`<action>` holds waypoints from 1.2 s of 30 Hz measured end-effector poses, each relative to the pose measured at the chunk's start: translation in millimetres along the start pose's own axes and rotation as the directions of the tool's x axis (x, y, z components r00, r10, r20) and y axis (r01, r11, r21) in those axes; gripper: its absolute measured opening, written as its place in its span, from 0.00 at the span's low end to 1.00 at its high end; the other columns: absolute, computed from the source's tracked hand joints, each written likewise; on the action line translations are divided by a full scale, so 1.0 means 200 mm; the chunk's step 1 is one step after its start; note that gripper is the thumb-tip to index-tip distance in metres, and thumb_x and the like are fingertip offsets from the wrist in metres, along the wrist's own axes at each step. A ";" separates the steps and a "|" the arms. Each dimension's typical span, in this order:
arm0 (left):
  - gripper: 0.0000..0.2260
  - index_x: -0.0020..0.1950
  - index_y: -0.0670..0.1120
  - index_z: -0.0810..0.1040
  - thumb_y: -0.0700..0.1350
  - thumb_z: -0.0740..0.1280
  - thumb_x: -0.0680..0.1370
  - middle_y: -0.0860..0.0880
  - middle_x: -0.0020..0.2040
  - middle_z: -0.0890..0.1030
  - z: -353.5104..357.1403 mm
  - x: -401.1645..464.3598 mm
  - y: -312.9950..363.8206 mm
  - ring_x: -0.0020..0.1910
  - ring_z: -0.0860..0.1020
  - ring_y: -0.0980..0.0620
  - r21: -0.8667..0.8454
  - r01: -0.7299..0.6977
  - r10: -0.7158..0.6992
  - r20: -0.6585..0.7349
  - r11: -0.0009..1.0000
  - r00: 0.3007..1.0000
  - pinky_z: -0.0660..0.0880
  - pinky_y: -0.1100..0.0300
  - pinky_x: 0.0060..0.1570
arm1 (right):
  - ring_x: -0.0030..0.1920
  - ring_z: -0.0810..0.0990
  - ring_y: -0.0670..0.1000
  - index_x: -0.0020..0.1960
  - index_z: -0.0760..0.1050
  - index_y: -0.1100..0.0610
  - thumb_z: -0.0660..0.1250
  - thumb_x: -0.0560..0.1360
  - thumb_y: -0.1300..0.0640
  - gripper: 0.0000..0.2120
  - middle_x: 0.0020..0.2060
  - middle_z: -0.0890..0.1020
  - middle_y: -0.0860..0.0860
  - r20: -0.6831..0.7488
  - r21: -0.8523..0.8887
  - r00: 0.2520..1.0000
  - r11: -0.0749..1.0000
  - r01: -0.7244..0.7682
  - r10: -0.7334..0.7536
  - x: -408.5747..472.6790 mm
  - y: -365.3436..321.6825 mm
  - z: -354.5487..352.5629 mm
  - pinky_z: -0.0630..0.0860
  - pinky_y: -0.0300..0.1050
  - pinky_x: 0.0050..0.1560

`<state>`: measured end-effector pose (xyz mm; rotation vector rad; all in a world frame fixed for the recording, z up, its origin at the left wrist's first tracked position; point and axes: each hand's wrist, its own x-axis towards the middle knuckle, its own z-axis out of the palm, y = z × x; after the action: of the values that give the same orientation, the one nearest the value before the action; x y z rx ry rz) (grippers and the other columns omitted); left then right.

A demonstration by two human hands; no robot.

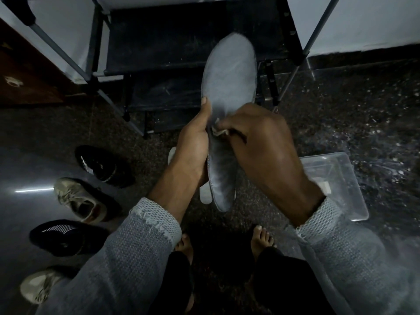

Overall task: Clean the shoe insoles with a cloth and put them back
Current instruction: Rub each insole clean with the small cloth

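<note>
The left hand (193,142) grips a long grey foam insole (229,87); the right hand (256,133) pinches a small pale cloth (218,130) against it. Hard rubbing could buckle the unsupported toe beyond both hands.

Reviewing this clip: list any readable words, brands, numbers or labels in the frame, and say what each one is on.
None can be read.
Clear plastic box: a pale label shows inside, too small and blurred to read.
Black shoes: white stripes only, no lettering visible.
Grey insole, gripped by the left hand: no print visible.
Cloth, in the right hand: plain.
</note>
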<state>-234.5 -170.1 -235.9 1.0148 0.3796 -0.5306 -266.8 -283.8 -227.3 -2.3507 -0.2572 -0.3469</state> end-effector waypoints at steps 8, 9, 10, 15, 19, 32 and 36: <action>0.20 0.51 0.41 0.80 0.55 0.56 0.83 0.45 0.40 0.84 -0.02 0.02 0.00 0.41 0.83 0.52 0.021 -0.019 0.019 0.008 1.000 1.000 0.79 0.61 0.42 | 0.42 0.81 0.51 0.47 0.84 0.56 0.68 0.74 0.63 0.07 0.44 0.83 0.54 -0.040 -0.045 0.994 0.994 -0.103 0.102 0.00 0.05 -0.04 0.80 0.49 0.45; 0.21 0.53 0.40 0.80 0.55 0.56 0.83 0.44 0.43 0.85 -0.01 0.02 0.00 0.43 0.84 0.51 0.026 -0.009 0.009 0.000 1.000 1.000 0.80 0.60 0.44 | 0.41 0.81 0.51 0.47 0.84 0.56 0.67 0.74 0.63 0.07 0.43 0.83 0.54 -0.016 -0.026 0.995 0.995 -0.095 0.094 0.00 0.02 -0.03 0.80 0.49 0.44; 0.22 0.56 0.40 0.80 0.56 0.56 0.83 0.44 0.45 0.85 -0.01 0.01 0.00 0.45 0.84 0.50 0.030 -0.002 0.003 -0.009 1.000 1.000 0.80 0.59 0.46 | 0.40 0.81 0.51 0.47 0.84 0.57 0.67 0.74 0.63 0.08 0.42 0.83 0.54 0.008 -0.012 0.996 0.996 -0.085 0.085 0.00 0.00 -0.02 0.80 0.49 0.43; 0.22 0.56 0.40 0.80 0.56 0.56 0.82 0.41 0.50 0.84 0.00 0.00 -0.02 0.51 0.83 0.47 0.026 0.013 -0.013 0.007 1.000 1.000 0.79 0.56 0.53 | 0.41 0.80 0.51 0.48 0.84 0.58 0.66 0.75 0.63 0.08 0.42 0.82 0.55 -0.034 0.004 0.996 0.997 -0.081 0.081 0.01 -0.01 -0.01 0.79 0.46 0.43; 0.22 0.54 0.41 0.80 0.57 0.54 0.83 0.45 0.47 0.85 -0.01 0.01 0.00 0.46 0.83 0.50 0.047 0.012 -0.013 0.023 0.999 1.000 0.78 0.58 0.47 | 0.41 0.81 0.50 0.47 0.84 0.57 0.68 0.74 0.63 0.07 0.44 0.83 0.55 -0.062 -0.049 0.989 0.990 -0.134 0.131 0.01 0.04 -0.04 0.79 0.44 0.45; 0.24 0.64 0.39 0.76 0.56 0.54 0.83 0.38 0.62 0.80 0.02 0.00 -0.03 0.63 0.78 0.43 -0.043 0.021 -0.019 0.053 0.999 0.998 0.71 0.49 0.66 | 0.40 0.80 0.50 0.46 0.84 0.59 0.67 0.74 0.64 0.06 0.41 0.82 0.55 -0.101 0.036 0.988 0.993 -0.117 0.120 0.02 0.00 0.00 0.78 0.47 0.41; 0.24 0.63 0.39 0.77 0.57 0.56 0.82 0.40 0.58 0.82 0.00 0.00 -0.03 0.60 0.80 0.45 -0.006 -0.005 0.005 -0.017 1.000 1.000 0.72 0.50 0.66 | 0.39 0.80 0.51 0.47 0.84 0.59 0.65 0.72 0.65 0.10 0.40 0.81 0.54 0.036 0.097 0.999 0.994 -0.039 0.035 0.01 -0.03 0.01 0.79 0.50 0.40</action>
<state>-237.4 -172.3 -240.5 1.0146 0.3930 -0.5162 -265.5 -278.8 -224.4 -2.2632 -0.2415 -0.2701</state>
